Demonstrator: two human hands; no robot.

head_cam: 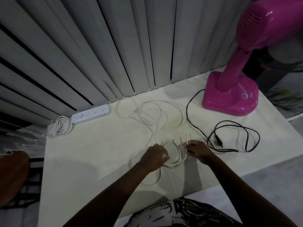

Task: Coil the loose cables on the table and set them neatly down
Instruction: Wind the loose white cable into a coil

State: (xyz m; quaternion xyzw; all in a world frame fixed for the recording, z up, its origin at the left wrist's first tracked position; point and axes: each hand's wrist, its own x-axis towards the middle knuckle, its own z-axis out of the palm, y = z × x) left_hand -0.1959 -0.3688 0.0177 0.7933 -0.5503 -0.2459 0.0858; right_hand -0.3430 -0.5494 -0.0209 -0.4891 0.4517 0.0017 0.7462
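A long white cable [157, 115] lies in loose loops across the middle of the pale table [91, 161], trailing down to a small loop near the front. My left hand [155, 157] grips that loop. My right hand [196, 149] pinches the same cable near its end, which sticks up between the fingers. A black cable [236, 136] with a plug lies tangled to the right, running up to the pink fan. At the back left, the power strip's white cord [63, 127] sits coiled.
A pink table fan [232, 94] stands at the back right. A white power strip [91, 115] lies along the back edge by grey vertical blinds [98, 46]. A brown chair [13, 174] is off the table's left edge.
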